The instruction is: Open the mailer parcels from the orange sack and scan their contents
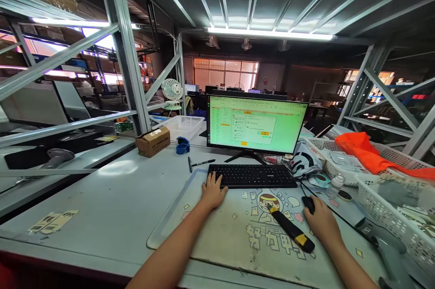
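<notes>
My left hand (214, 190) rests with fingers spread on the left end of a black keyboard (253, 175). Wrapped over a black computer mouse (308, 204) is my right hand (321, 219). Both lie on a printed desk mat (231, 234), where a black and yellow utility knife (290, 230) sits between my forearms. Behind the keyboard a monitor (256, 123) shows a spreadsheet with a pop-up window over it.
To the left stand a small cardboard box (153, 141), a blue tape roll (182, 145) and two pens (203, 162). White baskets (384, 203), an orange cloth (363, 151), a clear bottle (336, 185) and a barcode scanner (389, 252) crowd the right. Metal shelf posts (124, 53) frame the desk.
</notes>
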### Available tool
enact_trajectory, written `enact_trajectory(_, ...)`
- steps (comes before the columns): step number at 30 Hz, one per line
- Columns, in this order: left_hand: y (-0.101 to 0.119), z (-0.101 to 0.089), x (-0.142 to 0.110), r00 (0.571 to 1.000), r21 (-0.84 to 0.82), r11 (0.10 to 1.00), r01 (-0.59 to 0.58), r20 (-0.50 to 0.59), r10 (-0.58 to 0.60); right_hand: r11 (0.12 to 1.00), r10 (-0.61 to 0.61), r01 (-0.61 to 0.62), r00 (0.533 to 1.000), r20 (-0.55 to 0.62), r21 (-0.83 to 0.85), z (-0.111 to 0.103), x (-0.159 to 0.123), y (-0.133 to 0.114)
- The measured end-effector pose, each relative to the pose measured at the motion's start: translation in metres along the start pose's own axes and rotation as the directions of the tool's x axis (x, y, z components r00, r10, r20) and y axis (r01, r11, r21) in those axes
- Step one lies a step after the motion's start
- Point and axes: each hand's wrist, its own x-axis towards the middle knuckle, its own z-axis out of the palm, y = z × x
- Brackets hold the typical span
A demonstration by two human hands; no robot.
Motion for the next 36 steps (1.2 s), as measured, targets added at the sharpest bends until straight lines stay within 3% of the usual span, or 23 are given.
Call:
enact_trajectory(24, -0.001, -0.003, -0.001, 0.999, -0.025, 1.0, 0.002, 0.04, -0.001, 0.999, 0.033, -0.032, 0.998, 0.044, -0.005, -0.003, 0.0, 0.0)
enact_trajectory(36, -0.001, -0.002, -0.001, 1.0, -0.035, 0.999, 0.002, 0.027, -0.001, 1.0, 0.0, -0.001, 0.998, 0.055, 0.022, 0.008, -0.001, 0.009)
